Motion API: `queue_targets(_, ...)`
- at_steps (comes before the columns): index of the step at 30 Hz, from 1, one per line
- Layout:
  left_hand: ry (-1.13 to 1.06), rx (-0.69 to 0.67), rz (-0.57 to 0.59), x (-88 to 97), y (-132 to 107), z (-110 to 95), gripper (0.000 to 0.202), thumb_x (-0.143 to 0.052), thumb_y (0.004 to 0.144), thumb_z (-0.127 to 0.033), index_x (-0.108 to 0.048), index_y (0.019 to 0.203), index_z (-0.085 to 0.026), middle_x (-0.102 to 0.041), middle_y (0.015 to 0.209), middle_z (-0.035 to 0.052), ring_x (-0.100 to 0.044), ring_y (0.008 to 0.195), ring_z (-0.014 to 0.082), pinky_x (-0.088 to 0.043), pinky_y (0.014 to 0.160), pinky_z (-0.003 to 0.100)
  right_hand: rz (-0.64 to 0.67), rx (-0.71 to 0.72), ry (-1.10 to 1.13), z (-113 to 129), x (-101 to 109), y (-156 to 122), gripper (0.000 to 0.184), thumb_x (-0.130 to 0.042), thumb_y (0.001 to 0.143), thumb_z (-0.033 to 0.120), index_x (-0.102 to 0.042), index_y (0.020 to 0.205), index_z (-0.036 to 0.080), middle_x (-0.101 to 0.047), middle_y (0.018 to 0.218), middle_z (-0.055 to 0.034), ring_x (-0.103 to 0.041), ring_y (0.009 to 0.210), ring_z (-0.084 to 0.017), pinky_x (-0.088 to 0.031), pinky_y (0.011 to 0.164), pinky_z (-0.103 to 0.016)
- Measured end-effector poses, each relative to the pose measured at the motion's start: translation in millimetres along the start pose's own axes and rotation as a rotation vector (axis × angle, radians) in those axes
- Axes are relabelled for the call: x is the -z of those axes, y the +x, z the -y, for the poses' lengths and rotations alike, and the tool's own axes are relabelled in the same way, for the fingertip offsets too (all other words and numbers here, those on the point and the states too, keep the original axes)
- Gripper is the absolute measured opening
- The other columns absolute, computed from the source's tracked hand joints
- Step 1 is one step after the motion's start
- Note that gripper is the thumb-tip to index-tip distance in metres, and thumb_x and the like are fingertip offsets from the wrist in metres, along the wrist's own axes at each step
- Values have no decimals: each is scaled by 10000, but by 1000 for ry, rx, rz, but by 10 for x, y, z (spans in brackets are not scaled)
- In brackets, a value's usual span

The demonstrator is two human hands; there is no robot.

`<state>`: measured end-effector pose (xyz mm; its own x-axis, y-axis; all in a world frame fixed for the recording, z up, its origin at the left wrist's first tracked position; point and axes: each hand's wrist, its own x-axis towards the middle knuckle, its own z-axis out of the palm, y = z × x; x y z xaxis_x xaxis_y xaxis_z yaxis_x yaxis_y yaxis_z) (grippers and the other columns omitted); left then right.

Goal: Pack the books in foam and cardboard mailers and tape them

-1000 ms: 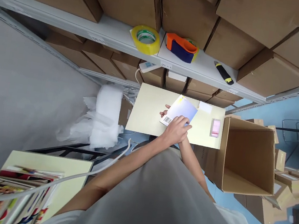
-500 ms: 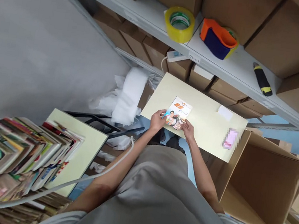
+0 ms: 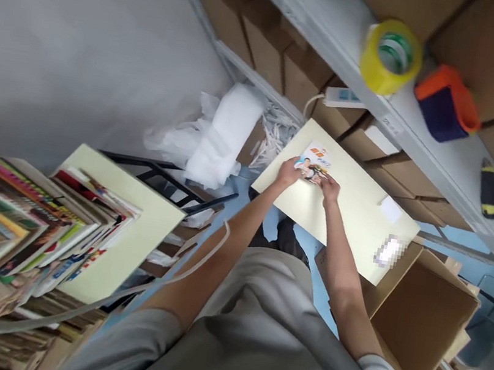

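Observation:
A small book (image 3: pixel 316 161) with a white cover, orange lettering and a printed picture is held over the pale yellow tabletop (image 3: pixel 353 219). My left hand (image 3: pixel 289 171) grips its left edge, and my right hand (image 3: pixel 330 189) pinches its lower right corner. Both hands are closed on the book, with the thumbs toward the cover. Farther right on the same tabletop lie a white slip of paper (image 3: pixel 391 208) and a blurred-out item (image 3: pixel 389 251).
An open cardboard box (image 3: pixel 422 316) stands at the right. On the shelf ahead are a tape roll (image 3: pixel 392 57), an orange and blue tape dispenser (image 3: pixel 448 105) and a utility knife (image 3: pixel 489 189). Stacked books (image 3: pixel 22 226) are at left, with white foam wrap (image 3: pixel 226 135) behind. A pale cable (image 3: pixel 119 296) crosses nearby.
My view has swung and tilted, so the shelf items sit farther right. Both arms reach farther forward with the book, which is still between my hands.

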<state>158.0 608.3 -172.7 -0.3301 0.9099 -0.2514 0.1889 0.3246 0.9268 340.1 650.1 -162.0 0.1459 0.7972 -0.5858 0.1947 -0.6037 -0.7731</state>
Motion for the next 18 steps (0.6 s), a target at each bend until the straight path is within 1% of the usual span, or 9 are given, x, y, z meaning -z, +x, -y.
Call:
queue_targets(2,0,106,8,31,6,97,566,-778,850,-110,-835,1413,-143,-834,1393,203,-776,1342,395,-573,1252,536,-54,29,-69,-40,7,-54,525,-810,803,411,-817,1234,111,-868,989,-87,-795,948,-239,-680,982,-465)
queue_targets(4,-25,166,0,151,7,215,529,-712,899,-68,-839,1406,-150,-818,1446,187,-781,1346,351,-587,1239,471,-127,110,-195,-70,-30,-160,557,-787,815,492,-819,1219,109,-871,1132,-153,-801,1071,-290,-670,1022,-501)
queue_targets(6,-63,205,-44,392,22,380,494,-650,979,-84,-815,1442,-134,-788,1506,188,-768,1377,328,-573,1256,447,-190,232,-265,-67,-170,-323,608,-749,850,563,-821,1250,112,-848,1274,-206,-794,1180,-333,-654,1075,-536)
queue_targets(8,-86,258,-129,754,56,633,462,-612,1030,-107,-803,1451,-129,-782,1514,185,-750,1410,313,-551,1278,434,-172,341,-313,-37,-456,-527,602,-701,909,592,-829,1264,123,-827,1342,-220,-792,1231,-347,-652,1091,-542)
queue_targets(10,-87,343,-242,1201,109,1002,448,-606,1043,-116,-794,1449,-140,-783,1506,176,-730,1437,303,-528,1298,428,-79,411,-387,-6,-897,-725,553,-677,969,594,-841,1259,152,-824,1353,-208,-783,1275,-347,-655,1093,-533)
queue_targets(13,-71,503,-434,1903,211,1730,473,-627,1021,-117,-758,1474,-155,-753,1538,168,-692,1479,299,-504,1319,446,168,436,-467,-46,-1796,-879,490,-678,1024,585,-845,1269,196,-823,1367,-189,-762,1323,-337,-662,1087,-503)
queue_targets(14,-64,554,-496,2118,248,1996,488,-637,1011,-122,-743,1486,-157,-738,1551,171,-675,1496,304,-505,1315,459,267,427,-480,-100,-2138,-873,475,-679,1033,578,-843,1281,207,-823,1377,-181,-763,1320,-331,-662,1090,-495)
queue_targets(16,-54,617,-570,2489,328,2522,551,-622,1005,-117,-683,1552,-141,-675,1619,196,-620,1555,318,-473,1339,493,448,394,-493,-280,-2846,-774,443,-690,1035,559,-845,1282,226,-835,1358,-158,-777,1277,-318,-664,1095,-483)
queue_targets(18,-49,644,-605,2765,425,3009,595,-632,982,-107,-663,1575,-149,-630,1665,195,-563,1610,323,-427,1378,500,594,373,-503,-535,-3530,-590,410,-693,1040,544,-847,1269,240,-844,1348,-137,-783,1258,-304,-666,1101,-461)
